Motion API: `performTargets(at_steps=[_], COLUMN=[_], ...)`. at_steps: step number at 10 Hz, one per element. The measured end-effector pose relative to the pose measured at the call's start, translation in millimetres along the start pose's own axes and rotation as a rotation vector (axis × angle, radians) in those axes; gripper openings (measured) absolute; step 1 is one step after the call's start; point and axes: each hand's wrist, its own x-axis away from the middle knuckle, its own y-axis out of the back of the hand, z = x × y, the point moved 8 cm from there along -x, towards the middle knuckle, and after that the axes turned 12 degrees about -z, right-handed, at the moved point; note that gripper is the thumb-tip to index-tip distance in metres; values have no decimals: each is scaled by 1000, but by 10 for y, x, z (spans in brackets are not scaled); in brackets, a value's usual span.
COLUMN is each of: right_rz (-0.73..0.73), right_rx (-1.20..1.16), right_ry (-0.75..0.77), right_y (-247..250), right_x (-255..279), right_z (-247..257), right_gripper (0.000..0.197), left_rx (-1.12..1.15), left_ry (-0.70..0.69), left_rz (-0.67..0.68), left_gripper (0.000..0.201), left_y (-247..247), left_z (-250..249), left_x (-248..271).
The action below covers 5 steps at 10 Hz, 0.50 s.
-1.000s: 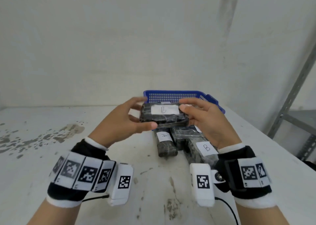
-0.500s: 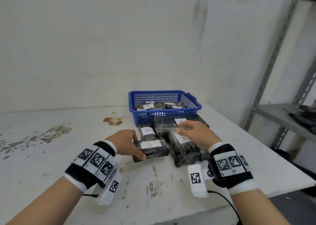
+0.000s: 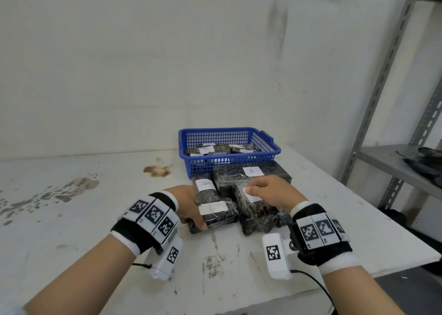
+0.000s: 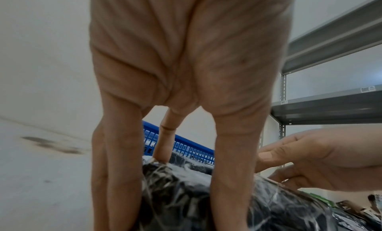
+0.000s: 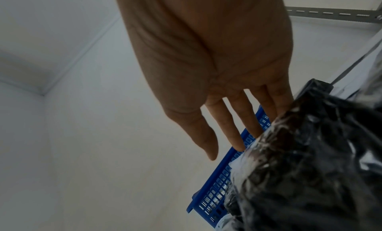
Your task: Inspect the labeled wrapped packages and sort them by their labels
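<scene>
Storeroom or workshop: slotted steel shelving (image 3: 394, 156), stained white worktable (image 3: 71, 219), bare wall.

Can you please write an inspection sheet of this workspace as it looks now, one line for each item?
Surface: white table, stained and scuffed, with a brown spot.
Job's things: B package lies on the table; two A packages and another package lie beside it; blue basket holds more packages.
Clutter: nothing seen.
Grippers: left hand grips the B package's left end; right hand rests with straight fingers on the neighbouring package, covering its label.
Cables: black cable runs from the right wrist camera; a short one from the left.
Surroundings: bare white wall; grey metal shelf at right with dark items.
</scene>
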Motion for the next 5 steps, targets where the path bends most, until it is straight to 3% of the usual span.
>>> performTargets(at_steps=[2, 3, 5], right_rz=[0, 13, 1], right_rx=[15, 20, -3], right_ry=[4, 5, -3], right_y=[-14, -19, -23], right_x=[24, 23, 17], right_z=[-45, -68, -96], right_gripper=[39, 42, 44], left_rx=[-22, -45, -11], left_ry=[20, 47, 69], left_rz=[7, 10, 47], left_gripper=[36, 61, 69], left_y=[-57, -89, -117], left_z=[62, 110, 140], left_x=[-27, -60, -51])
